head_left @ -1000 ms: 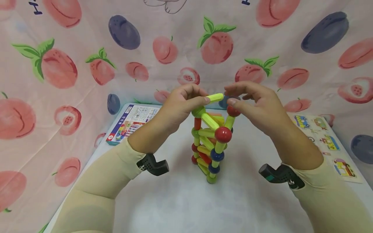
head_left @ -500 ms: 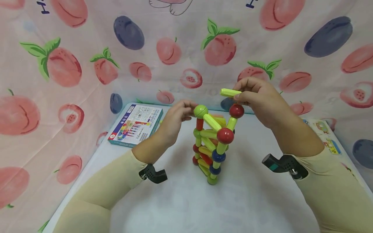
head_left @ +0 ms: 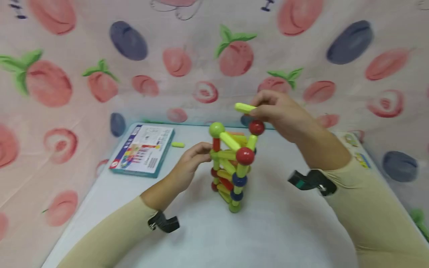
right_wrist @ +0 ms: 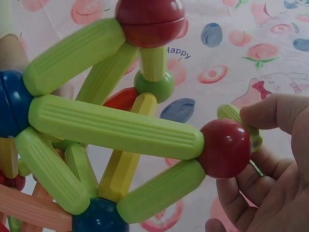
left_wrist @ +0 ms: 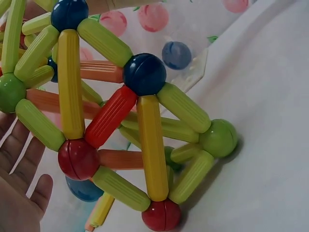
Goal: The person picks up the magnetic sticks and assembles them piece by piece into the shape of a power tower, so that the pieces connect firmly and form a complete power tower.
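A tower of magnetic rods and balls (head_left: pixel 225 174) stands upright on the table, with green, red and blue balls joined by lime, yellow, red and orange rods. My right hand (head_left: pixel 276 113) pinches a lime magnetic rod (head_left: pixel 244 108) just above the tower's top red ball (head_left: pixel 256 127). In the right wrist view, part of that rod (right_wrist: pixel 229 112) shows behind a red ball (right_wrist: pixel 226 148). My left hand (head_left: pixel 187 163) is low at the tower's left side, fingertips right at a green ball. The left wrist view shows its fingers (left_wrist: pixel 21 154) loosely extended beside the rods, gripping nothing.
A toy box (head_left: pixel 142 150) lies at the back left, with a loose lime rod (head_left: pixel 178 144) beside it. A picture board (head_left: pixel 355 143) lies at the right edge. A fruit-print cloth (head_left: pixel 204 48) hangs behind the table.
The lime rod has passed from my left hand to my right. My left hand has dropped from the top green ball to lower on the tower's left side.
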Demonstrator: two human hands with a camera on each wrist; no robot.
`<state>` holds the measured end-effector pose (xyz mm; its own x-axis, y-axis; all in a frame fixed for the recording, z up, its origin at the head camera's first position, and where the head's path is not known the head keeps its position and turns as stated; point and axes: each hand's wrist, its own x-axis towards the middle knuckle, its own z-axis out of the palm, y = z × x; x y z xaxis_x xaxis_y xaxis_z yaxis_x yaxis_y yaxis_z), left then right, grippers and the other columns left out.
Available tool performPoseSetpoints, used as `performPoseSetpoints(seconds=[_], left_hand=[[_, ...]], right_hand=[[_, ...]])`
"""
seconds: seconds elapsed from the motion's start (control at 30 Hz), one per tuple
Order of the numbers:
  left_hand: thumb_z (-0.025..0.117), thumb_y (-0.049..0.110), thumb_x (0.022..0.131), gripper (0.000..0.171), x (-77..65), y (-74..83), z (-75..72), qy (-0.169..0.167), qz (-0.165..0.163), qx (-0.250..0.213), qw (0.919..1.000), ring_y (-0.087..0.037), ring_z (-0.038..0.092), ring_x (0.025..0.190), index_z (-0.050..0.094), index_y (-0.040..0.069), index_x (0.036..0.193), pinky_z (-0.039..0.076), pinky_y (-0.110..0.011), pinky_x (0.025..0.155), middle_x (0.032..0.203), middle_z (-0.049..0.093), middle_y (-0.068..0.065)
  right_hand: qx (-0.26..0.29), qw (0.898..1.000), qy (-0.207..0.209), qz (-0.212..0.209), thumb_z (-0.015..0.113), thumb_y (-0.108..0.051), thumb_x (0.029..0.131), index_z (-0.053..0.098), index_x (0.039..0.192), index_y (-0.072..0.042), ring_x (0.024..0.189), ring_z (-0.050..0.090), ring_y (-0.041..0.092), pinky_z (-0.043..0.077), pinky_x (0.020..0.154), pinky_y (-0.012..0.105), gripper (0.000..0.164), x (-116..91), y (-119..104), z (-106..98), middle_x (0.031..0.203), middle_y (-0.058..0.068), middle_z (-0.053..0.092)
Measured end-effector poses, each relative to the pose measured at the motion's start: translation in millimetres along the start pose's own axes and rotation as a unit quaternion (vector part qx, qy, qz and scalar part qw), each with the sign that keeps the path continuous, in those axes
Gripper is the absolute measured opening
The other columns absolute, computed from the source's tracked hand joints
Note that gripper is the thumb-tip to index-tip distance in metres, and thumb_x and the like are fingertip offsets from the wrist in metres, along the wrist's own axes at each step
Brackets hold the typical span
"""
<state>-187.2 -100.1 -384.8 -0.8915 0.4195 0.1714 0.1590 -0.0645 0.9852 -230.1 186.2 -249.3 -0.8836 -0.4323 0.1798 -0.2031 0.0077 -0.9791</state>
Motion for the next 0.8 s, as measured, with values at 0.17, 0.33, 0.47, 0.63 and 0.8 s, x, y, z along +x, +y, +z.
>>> performPoseSetpoints(seconds=[0.17,0.33,0.47,0.63,0.8], left_hand=[[0.053,0.010,0.111,0.025,-90.7,18.7,-52.1,0.144,-0.016,0.051,0.9881,-0.012,0.061,0.123,0.060,0.006,0.135,0.049,-0.023,0.104,0.128,0.069,0.006],[0.058,0.020,0.112,0.031,-135.8,29.5,-58.4,0.208,-0.059,0.083,0.9729,-0.014,0.058,0.130,0.058,0.011,0.141,0.050,-0.021,0.104,0.136,0.065,0.003],[0.059,0.018,0.111,0.032,-123.7,24.6,-49.4,0.221,-0.054,0.071,0.9710,-0.018,0.058,0.130,0.057,0.007,0.141,0.051,-0.024,0.104,0.135,0.065,0.000],[0.060,0.014,0.109,0.033,-86.7,17.7,-37.0,0.202,-0.038,0.054,0.9772,-0.024,0.057,0.131,0.057,0.003,0.141,0.049,-0.033,0.110,0.137,0.065,-0.007],[0.060,0.015,0.109,0.034,-59.6,12.3,-25.0,0.179,-0.045,0.039,0.9820,-0.027,0.055,0.135,0.058,0.006,0.141,0.046,-0.046,0.116,0.140,0.063,-0.011]], right_hand=[[0.034,0.987,-0.154,0.002,0.067,-0.003,0.095,0.068,0.100,-0.008,0.078,0.062,0.017,0.055,0.069,0.031,0.007,69,15,93,0.090,0.007,0.067],[0.029,0.971,-0.238,0.010,0.070,-0.010,0.093,0.066,0.105,-0.005,0.076,0.058,0.021,0.054,0.066,0.032,0.013,87,17,139,0.091,0.014,0.062],[-0.006,0.968,-0.251,0.011,0.071,-0.012,0.093,0.067,0.103,-0.005,0.070,0.051,0.021,0.050,0.063,0.033,0.013,83,13,129,0.088,0.013,0.061],[-0.055,0.971,-0.230,0.013,0.071,-0.009,0.093,0.068,0.101,-0.005,0.076,0.055,0.022,0.052,0.067,0.032,0.009,77,7,97,0.089,0.010,0.064],[-0.086,0.974,-0.211,0.021,0.069,-0.007,0.093,0.066,0.101,-0.002,0.085,0.065,0.026,0.058,0.073,0.035,0.010,68,7,70,0.092,0.012,0.067]])
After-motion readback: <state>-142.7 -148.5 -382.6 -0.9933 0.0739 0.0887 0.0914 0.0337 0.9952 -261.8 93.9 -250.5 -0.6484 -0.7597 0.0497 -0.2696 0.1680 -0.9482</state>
